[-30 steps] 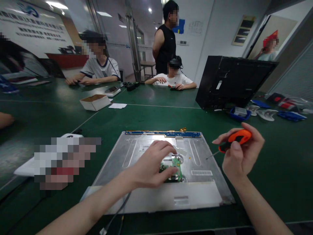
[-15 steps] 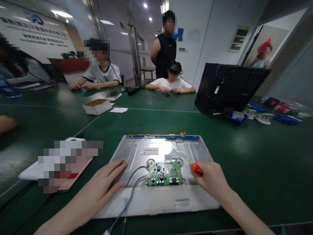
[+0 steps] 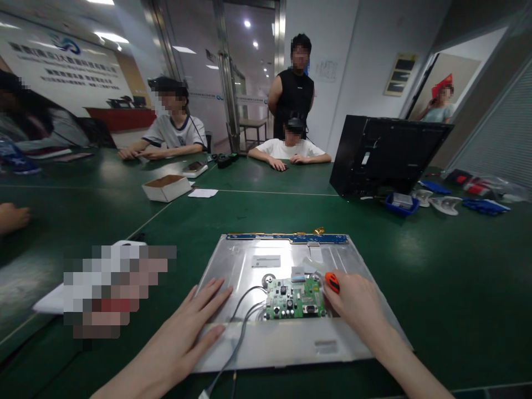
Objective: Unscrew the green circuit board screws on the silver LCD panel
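Observation:
A flat metal display panel (image 3: pixel 233 257) lies back side up on the green table in front of me. A green circuit board (image 3: pixel 295 293) sits at its middle, with dark cables (image 3: pixel 238 335) running off its left side toward me. Along the panel's far edge runs a narrow blue circuit strip (image 3: pixel 286 239). My left hand (image 3: pixel 199 318) rests on the panel's left side, fingers spread. My right hand (image 3: pixel 353 296) is closed round the orange and black handle of a screwdriver (image 3: pixel 332 282), by the board's upper right corner. Its tip is hidden.
A phone-like pinkish thing (image 3: pixel 120 302), partly blurred, lies at left. Beyond stand an open white box (image 3: pixel 166 188), a paper (image 3: pixel 203 193), a large black monitor housing (image 3: pixel 386 155) and a blue tray (image 3: pixel 401 206). People sit around the table; one person (image 3: pixel 295 94) stands behind.
The panel has shifted to the right in view, my left hand with it. My right hand and the screwdriver are now closer to the board's upper right corner.

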### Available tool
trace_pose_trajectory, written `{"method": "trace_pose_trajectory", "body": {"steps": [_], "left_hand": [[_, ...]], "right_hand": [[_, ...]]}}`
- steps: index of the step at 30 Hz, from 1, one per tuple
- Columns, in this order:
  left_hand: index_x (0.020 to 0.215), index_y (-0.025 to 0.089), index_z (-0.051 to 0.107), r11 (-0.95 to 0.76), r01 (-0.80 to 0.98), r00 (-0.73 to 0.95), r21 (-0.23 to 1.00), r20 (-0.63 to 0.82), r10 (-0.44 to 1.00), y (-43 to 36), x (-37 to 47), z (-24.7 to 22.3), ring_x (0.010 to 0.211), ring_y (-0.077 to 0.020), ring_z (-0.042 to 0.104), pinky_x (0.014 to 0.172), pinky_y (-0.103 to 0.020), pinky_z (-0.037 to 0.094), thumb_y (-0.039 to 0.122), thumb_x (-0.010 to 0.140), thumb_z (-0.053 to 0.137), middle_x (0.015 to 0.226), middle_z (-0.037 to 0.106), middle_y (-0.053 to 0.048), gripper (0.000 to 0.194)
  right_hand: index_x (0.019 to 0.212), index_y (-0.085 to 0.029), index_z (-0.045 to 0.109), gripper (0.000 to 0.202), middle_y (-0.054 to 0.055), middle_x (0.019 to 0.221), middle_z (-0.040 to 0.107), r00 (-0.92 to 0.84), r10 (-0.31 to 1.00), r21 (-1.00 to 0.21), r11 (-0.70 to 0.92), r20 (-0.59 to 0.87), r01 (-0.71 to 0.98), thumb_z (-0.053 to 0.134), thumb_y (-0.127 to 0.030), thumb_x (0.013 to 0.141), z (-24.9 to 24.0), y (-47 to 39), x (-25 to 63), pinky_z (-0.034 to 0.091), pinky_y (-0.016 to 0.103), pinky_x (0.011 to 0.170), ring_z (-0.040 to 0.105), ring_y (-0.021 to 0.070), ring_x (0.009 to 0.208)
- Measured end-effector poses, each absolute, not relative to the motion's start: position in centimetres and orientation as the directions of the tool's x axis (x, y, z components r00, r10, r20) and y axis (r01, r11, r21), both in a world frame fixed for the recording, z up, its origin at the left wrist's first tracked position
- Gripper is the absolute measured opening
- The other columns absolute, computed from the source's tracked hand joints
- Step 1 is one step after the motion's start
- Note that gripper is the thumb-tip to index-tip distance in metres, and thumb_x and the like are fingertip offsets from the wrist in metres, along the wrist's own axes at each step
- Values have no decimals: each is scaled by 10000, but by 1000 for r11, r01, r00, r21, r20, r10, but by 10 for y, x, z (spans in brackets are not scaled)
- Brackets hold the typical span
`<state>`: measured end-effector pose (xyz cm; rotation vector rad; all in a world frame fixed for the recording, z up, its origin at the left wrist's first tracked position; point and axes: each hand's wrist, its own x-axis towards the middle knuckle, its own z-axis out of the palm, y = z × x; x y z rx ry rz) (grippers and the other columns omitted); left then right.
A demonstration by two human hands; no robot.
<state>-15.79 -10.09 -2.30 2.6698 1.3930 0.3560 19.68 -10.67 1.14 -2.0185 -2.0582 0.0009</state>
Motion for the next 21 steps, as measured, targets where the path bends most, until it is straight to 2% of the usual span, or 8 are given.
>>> {"method": "trace_pose_trajectory", "body": {"steps": [3, 6, 10, 13, 17, 21], "left_hand": [[1505, 307, 305, -589, 774, 566, 232, 164, 808, -102, -137, -19, 1413, -307, 321, 1138, -577, 258, 521, 979, 369, 1554, 314, -67, 572], [1498, 298, 324, -629, 729, 618, 269, 137, 774, -100, -117, -9, 1409, -313, 328, 1136, -565, 270, 500, 978, 397, 1552, 319, -77, 563], [1494, 310, 322, -693, 629, 738, 351, 8, 674, -93, -93, 10, 1415, -321, 311, 1116, -555, 309, 456, 967, 462, 1562, 297, -87, 565], [1478, 264, 368, -689, 597, 777, 411, -83, 624, -87, -73, 25, 1428, -352, 264, 1119, -575, 286, 414, 934, 522, 1563, 284, -120, 585], [1480, 247, 368, -698, 535, 838, 477, -193, 510, -83, -45, 38, 1427, -379, 250, 1153, -579, 197, 438, 770, 710, 1563, 280, -141, 811], [1497, 258, 324, -744, 376, 919, 552, -120, 375, -84, -24, 31, 1428, -410, 222, 1155, -600, 145, 567, 756, 693, 1579, 229, -149, 884]], "right_hand": [[761, -166, 674, 274, 79, 650, 680, 59, 989, -189, -33, 137, 981, 493, -301, 916, 11, -106, 216, 425, 285, 511, 636, 200, 562], [806, -166, 696, 275, 110, 725, 698, 181, 982, -136, -172, 56, 976, 486, -315, 903, 12, -105, 245, 451, 318, 571, 665, 240, 651], [843, -163, 708, 331, 133, 809, 711, 339, 941, -111, -339, -17, 934, 447, -352, 917, 12, -104, 288, 469, 332, 619, 682, 263, 748], [870, -155, 711, 365, 156, 827, 717, 425, 905, -86, -426, -30, 901, 421, -372, 914, 14, -102, 315, 475, 347, 604, 687, 292, 756], [867, -157, 705, 402, 163, 822, 723, 508, 860, -71, -511, -50, 857, 385, -397, 908, 18, -102, 345, 481, 350, 568, 692, 306, 744], [799, -186, 682, 424, 144, 762, 714, 538, 840, -102, -543, -73, 834, 383, -475, 887, 16, -109, 365, 490, 366, 561, 686, 306, 710]]}}
